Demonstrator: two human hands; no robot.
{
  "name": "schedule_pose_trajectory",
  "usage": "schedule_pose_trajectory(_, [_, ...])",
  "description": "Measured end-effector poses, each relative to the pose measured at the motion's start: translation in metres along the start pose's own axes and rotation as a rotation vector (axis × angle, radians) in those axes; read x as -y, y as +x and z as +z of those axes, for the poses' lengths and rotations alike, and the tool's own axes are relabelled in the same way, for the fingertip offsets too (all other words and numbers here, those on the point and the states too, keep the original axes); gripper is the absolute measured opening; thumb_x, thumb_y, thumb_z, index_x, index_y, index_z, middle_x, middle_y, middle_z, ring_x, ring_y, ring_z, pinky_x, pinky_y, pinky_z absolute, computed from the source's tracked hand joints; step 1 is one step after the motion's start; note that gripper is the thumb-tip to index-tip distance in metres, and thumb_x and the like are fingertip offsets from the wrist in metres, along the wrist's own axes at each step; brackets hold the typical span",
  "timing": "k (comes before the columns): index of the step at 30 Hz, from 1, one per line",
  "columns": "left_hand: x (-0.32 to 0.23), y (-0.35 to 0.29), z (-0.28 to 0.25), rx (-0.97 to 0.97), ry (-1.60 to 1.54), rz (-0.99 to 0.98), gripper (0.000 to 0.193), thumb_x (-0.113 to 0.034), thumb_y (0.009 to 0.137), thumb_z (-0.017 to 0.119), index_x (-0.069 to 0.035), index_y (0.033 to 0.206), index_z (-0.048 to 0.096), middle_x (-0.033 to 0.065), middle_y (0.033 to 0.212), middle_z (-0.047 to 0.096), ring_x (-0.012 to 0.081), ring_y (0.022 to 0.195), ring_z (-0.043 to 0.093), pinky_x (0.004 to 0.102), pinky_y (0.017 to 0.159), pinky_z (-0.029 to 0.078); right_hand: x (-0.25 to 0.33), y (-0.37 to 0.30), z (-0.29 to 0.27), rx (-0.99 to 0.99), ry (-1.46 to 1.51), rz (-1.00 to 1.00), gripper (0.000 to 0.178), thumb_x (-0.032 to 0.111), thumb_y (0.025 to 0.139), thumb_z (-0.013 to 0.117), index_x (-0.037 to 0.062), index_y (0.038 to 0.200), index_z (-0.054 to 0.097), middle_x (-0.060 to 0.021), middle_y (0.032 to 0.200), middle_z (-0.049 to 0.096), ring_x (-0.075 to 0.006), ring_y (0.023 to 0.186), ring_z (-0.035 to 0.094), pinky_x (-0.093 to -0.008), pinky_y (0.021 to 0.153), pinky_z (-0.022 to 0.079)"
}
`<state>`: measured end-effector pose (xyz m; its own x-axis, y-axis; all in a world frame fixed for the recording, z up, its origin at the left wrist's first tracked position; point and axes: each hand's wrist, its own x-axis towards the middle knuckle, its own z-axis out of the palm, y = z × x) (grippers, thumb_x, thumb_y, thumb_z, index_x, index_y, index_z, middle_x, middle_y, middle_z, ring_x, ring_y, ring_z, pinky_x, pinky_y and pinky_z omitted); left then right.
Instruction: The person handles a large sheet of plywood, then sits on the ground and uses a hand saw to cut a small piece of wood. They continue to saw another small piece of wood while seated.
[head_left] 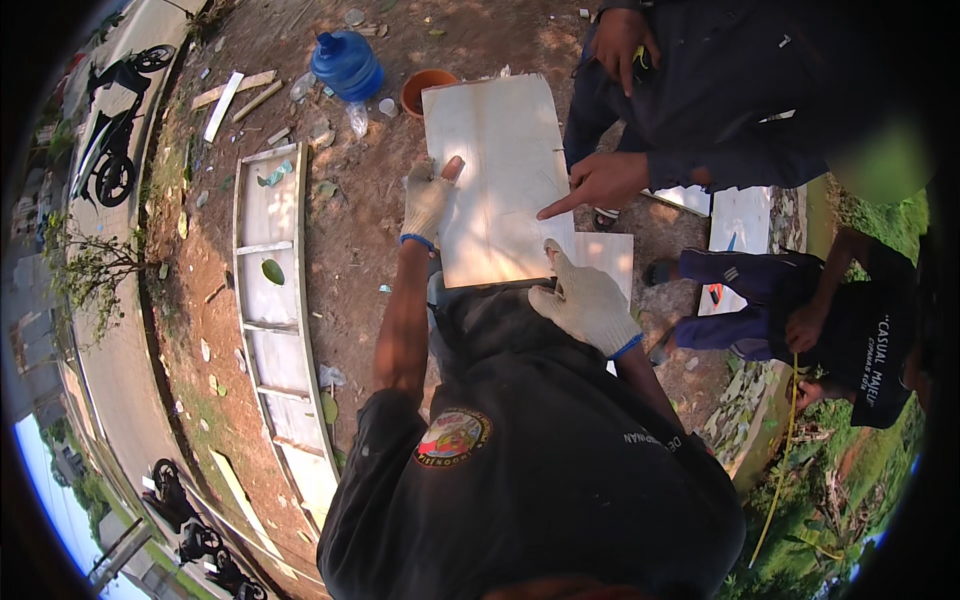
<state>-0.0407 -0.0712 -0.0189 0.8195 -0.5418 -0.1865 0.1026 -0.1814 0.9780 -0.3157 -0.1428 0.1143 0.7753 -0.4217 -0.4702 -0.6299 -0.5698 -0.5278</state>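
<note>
A pale rectangular board (495,170) lies in front of me, its near end by my lap. My left hand (428,203), in a cream work glove with bare fingertips, is closed on the board's left edge, thumb on top; its other fingers are mostly hidden. Over the near right corner is my gloved right hand (588,303), index finger stretched out and thumb apart, with nothing visible in it. A co-worker's bare hand (605,184) points at the board from the right. That person's other hand (622,45) holds a small yellow and dark thing.
A long wooden frame panel (270,280) lies on the dirt to my left. Beyond the board are a blue water jug (346,66) and a terracotta-coloured bowl (424,88). At right, another person holds a yellow measuring tape (782,455). A smaller board (610,262) lies beside mine.
</note>
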Motion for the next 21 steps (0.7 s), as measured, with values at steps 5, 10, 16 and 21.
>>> schedule_pose_trajectory(5, [-0.016, -0.008, -0.030, 0.062, -0.007, -0.185, 0.039, -0.032, 0.093, 0.075, 0.002, 0.110, 0.066, 0.0050, 0.088, 0.070, 0.0128, 0.074, 0.065, 0.0300, 0.065, 0.052, 0.022, 0.015, -0.004, 0.076, -0.134, -0.014, 0.078, 0.048, 0.093, 0.060, -0.0003, 0.151, 0.041, -0.0209, 0.089, 0.072, -0.0405, 0.086, 0.070, -0.0518, 0.077, 0.053])
schedule_pose_trajectory(10, [-0.021, -0.002, 0.014, 0.013, 0.213, 0.009, 0.066, -0.044, 0.092, 0.071, 0.005, 0.134, 0.054, 0.0224, 0.117, 0.068, 0.0319, 0.108, 0.067, 0.0409, 0.094, 0.051, 0.085, 0.042, -0.033, 0.015, 0.092, -0.458, 0.064, 0.030, 0.086, 0.068, 0.0043, 0.144, 0.054, -0.0151, 0.072, 0.064, -0.0344, 0.073, 0.069, -0.0450, 0.068, 0.053])
schedule_pose_trajectory(16, [0.013, -0.051, -0.051, -0.084, 0.224, -0.078, 0.065, -0.043, 0.093, 0.072, 0.007, 0.132, 0.055, 0.0214, 0.116, 0.067, 0.0305, 0.107, 0.067, 0.0393, 0.094, 0.051, 0.450, 0.016, -0.014, 0.369, -0.314, -1.522, 0.062, 0.042, 0.091, 0.066, 0.0003, 0.135, 0.051, -0.0207, 0.088, 0.070, -0.0372, 0.086, 0.071, -0.0482, 0.082, 0.056])
schedule_pose_trajectory(21, [-0.008, -0.050, -0.047, -0.070, 0.224, -0.054, 0.063, -0.040, 0.093, 0.073, 0.007, 0.131, 0.055, 0.0204, 0.113, 0.067, 0.0293, 0.104, 0.067, 0.0388, 0.091, 0.052, 0.641, -0.036, -0.016, 0.021, -0.245, -1.517, 0.046, 0.026, 0.090, 0.057, 0.0043, 0.129, 0.067, -0.0227, 0.121, 0.071, -0.0346, 0.111, 0.070, -0.0471, 0.098, 0.054])
